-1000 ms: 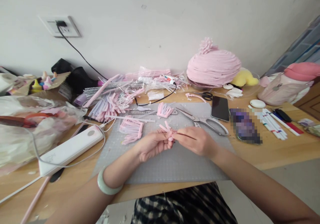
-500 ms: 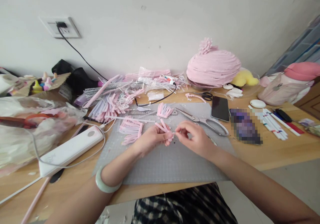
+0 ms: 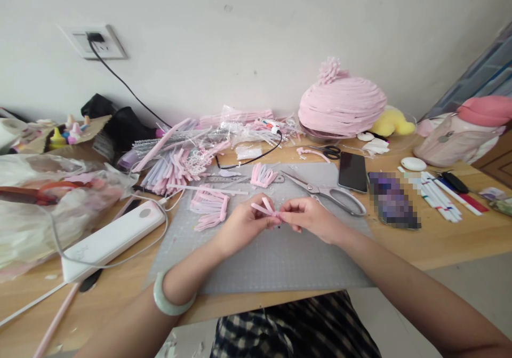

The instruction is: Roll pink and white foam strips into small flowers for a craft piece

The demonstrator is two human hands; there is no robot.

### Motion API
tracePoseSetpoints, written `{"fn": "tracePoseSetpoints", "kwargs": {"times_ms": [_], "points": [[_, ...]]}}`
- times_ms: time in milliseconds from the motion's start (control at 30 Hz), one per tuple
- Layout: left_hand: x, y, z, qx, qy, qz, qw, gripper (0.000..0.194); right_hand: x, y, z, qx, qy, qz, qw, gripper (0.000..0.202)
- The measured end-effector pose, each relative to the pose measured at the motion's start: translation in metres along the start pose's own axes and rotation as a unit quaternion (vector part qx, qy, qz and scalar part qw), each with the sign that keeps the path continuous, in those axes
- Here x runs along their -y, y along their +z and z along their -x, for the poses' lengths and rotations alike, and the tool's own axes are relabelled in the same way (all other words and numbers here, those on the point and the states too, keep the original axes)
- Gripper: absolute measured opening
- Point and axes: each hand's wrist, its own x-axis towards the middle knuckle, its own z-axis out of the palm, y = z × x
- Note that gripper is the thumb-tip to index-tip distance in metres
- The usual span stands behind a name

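Pinches a few fuzzy pink strips (image 3: 264,207) between closed fingers of left hand (image 3: 242,227) and right hand (image 3: 316,222), left of the large scissors (image 3: 314,190) and closer in, probably light, soft and bendy, best gripped gently at the gathered end.

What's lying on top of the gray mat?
On the mat lie a large bundle, a small bundle and a ruler, plus most of a white strip and the scissors. The small bundle covers part of the ruler; the left hand and right hand hide some mat.
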Motion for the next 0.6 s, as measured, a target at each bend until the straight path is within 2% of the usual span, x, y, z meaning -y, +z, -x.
{"fn": "tracePoseSetpoints", "kwargs": {"times_ms": [100,233,333,467,600], "points": [[-0.002,0.001,-0.001,0.008,-0.031,0.055,0.998,0.023,0.0,0.002,0.001,-0.017,-0.033,0.032,0.999,0.018],[-0.004,0.002,-0.002,0.036,-0.106,0.149,0.982,0.028,-0.004,0.004,0.001,-0.05,-0.114,0.078,0.989,0.011],[-0.002,0.003,-0.002,0.054,-0.142,0.187,0.971,0.028,-0.007,0.003,-0.001,-0.052,-0.118,0.092,0.987,0.011],[0.001,0.003,-0.003,0.012,-0.119,0.205,0.971,0.031,-0.01,0.001,-0.005,-0.059,-0.084,0.089,0.991,0.017],[0.002,0.001,-0.004,-0.009,-0.089,0.132,0.987,0.032,-0.009,0.002,-0.003,-0.079,-0.117,0.133,0.981,0.016]]}}
